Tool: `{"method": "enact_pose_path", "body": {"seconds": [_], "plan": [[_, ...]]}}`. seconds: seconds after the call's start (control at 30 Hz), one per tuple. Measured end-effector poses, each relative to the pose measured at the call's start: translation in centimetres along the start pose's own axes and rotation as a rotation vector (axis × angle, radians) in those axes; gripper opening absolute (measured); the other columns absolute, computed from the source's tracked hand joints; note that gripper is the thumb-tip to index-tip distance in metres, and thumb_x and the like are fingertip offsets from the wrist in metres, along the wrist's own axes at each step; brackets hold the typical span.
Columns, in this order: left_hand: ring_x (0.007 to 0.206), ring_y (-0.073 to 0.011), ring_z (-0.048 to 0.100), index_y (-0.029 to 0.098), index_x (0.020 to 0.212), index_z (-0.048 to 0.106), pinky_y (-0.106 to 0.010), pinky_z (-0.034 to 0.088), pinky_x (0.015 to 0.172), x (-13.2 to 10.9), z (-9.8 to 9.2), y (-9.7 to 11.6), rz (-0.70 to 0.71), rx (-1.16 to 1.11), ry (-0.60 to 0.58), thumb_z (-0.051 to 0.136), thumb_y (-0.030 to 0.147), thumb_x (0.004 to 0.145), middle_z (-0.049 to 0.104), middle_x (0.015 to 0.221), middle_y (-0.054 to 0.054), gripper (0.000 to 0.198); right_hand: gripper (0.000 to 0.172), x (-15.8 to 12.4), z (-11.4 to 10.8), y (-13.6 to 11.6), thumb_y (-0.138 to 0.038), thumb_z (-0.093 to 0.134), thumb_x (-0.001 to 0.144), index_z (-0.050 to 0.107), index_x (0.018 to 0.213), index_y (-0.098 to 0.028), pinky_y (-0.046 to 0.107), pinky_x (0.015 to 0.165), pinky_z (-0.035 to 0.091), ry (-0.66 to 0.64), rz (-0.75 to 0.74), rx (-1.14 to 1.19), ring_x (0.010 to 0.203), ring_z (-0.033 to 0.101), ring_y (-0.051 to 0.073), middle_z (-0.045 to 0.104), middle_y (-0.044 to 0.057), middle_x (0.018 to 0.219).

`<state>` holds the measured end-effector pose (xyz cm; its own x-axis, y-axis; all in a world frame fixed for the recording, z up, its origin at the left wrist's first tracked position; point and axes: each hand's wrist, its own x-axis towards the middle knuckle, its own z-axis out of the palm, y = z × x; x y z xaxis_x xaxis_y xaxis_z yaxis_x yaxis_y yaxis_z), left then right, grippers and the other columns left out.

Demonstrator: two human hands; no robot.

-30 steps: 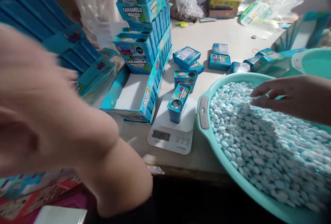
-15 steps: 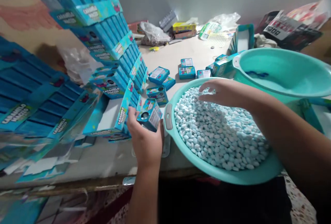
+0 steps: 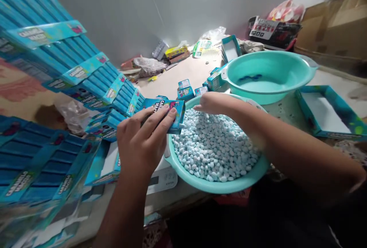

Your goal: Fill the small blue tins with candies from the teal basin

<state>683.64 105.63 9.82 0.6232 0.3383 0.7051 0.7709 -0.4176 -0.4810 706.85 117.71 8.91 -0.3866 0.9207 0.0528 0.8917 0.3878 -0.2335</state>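
My left hand [image 3: 143, 133] is closed around a blue candy box [image 3: 178, 116], which lies tipped on its side with its end over the left rim of a turquoise basin [image 3: 197, 187]. A few pale pieces show at the box's lower end. Small white and light-blue candies [image 3: 212, 148] fill the basin. Over their far side is my right hand [image 3: 213, 103], its fingers curled down toward the candies; what they hold, if anything, is hidden. Partly under my left hand and the basin's edge sits a white kitchen scale [image 3: 164, 179].
Stacked display trays of blue boxes [image 3: 86, 83] rise at the left, leaning in view. Several small boxes [image 3: 185, 89] stand behind the basin. A second turquoise basin [image 3: 269, 95] holds something dark blue. At right lies a cardboard tray [image 3: 327, 114]; farther back is a brown carton [image 3: 335, 30].
My left hand has raised the box from beside the basin and tipped it over the rim. My right hand's fingers have curled in from a spread pose. The view has swung right.
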Motion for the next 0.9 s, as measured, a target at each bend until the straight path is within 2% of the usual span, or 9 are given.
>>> {"method": "enact_pose_path", "body": {"seconds": [0.1,0.17,0.3,0.4,0.47,0.57,0.73,0.83,0.9], "plan": [[0.116,-0.0273,0.062,0.028,0.131,0.065,-0.043,0.041,0.094,1.2,1.0,-0.3,0.138,0.039,-0.013,0.065,0.011,0.088,0.071,0.129,0.002,0.046,0.05,0.4,0.1,0.7,-0.052,0.051,0.094,0.075,0.101,-0.01,0.031,0.06,0.037,0.031,0.016,0.032,0.071,0.058,0.019,0.069,0.014,0.084],[0.116,-0.0266,0.062,0.029,0.131,0.065,-0.043,0.041,0.093,1.3,1.7,-0.4,0.158,0.027,-0.062,0.063,0.008,0.088,0.071,0.128,0.003,0.047,0.049,0.4,0.0,0.9,-0.051,0.051,0.094,0.075,0.105,-0.009,0.031,0.061,0.038,0.036,0.021,0.05,0.073,0.059,0.02,0.07,0.014,0.084],[0.116,-0.028,0.063,0.028,0.132,0.064,-0.044,0.042,0.094,0.3,2.3,-0.5,0.033,0.001,-0.111,0.061,0.004,0.084,0.071,0.127,-0.001,0.054,0.049,0.2,0.0,0.8,-0.051,0.053,0.093,0.074,0.109,-0.009,0.031,0.061,0.038,0.035,0.019,0.062,0.076,0.062,0.021,0.07,0.015,0.084],[0.116,-0.0303,0.064,0.028,0.133,0.064,-0.044,0.043,0.097,-1.0,2.0,-0.6,-0.057,-0.002,-0.008,0.063,0.007,0.082,0.071,0.127,-0.005,0.055,0.05,0.2,0.1,0.6,-0.051,0.055,0.091,0.075,0.108,-0.009,0.032,0.06,0.036,0.031,0.021,0.054,0.077,0.062,0.023,0.07,0.015,0.083],[0.113,-0.0309,0.065,0.028,0.134,0.064,-0.044,0.045,0.097,-1.8,1.5,-0.4,-0.197,-0.068,0.01,0.066,0.014,0.082,0.071,0.125,-0.007,0.054,0.049,0.2,0.1,0.4,-0.052,0.055,0.091,0.075,0.106,-0.009,0.032,0.059,0.036,0.022,0.016,0.05,0.076,0.062,0.023,0.07,0.015,0.083],[0.109,-0.0294,0.067,0.026,0.133,0.066,-0.042,0.051,0.096,-3.1,0.9,0.5,-0.511,-0.23,0.011,0.072,0.028,0.082,0.071,0.122,-0.008,0.051,0.05,-0.2,-0.2,0.1,-0.053,0.051,0.094,0.075,0.104,-0.01,0.032,0.059,0.035,0.005,0.018,0.058,0.074,0.061,0.022,0.07,0.014,0.086],[0.091,-0.0276,0.073,0.019,0.115,0.072,-0.042,0.059,0.085,-5.3,1.0,2.7,-1.132,-0.469,0.234,0.084,0.039,0.07,0.075,0.105,-0.009,0.051,0.056,-1.4,-1.2,-0.4,-0.057,0.04,0.099,0.074,0.1,-0.013,0.03,0.06,0.035,-0.064,0.047,0.1,0.071,0.057,0.018,0.071,0.013,0.092],[0.092,-0.0278,0.074,0.016,0.109,0.071,-0.042,0.059,0.088,-6.7,1.8,3.6,-1.284,-0.516,0.289,0.085,0.037,0.067,0.076,0.104,-0.01,0.049,0.055,-1.8,-1.7,-0.8,-0.054,0.037,0.101,0.073,0.1,-0.013,0.029,0.064,0.036,-0.106,0.005,0.118,0.073,0.056,0.017,0.071,0.012,0.094],[0.096,-0.0287,0.074,0.015,0.11,0.07,-0.044,0.059,0.091,-7.7,2.3,4.1,-1.338,-0.53,0.262,0.082,0.037,0.069,0.075,0.105,-0.011,0.048,0.052,-2.1,-1.5,-1.2,-0.051,0.038,0.101,0.072,0.103,-0.012,0.03,0.066,0.038,-0.113,-0.063,0.121,0.074,0.058,0.018,0.071,0.012,0.091]]}}
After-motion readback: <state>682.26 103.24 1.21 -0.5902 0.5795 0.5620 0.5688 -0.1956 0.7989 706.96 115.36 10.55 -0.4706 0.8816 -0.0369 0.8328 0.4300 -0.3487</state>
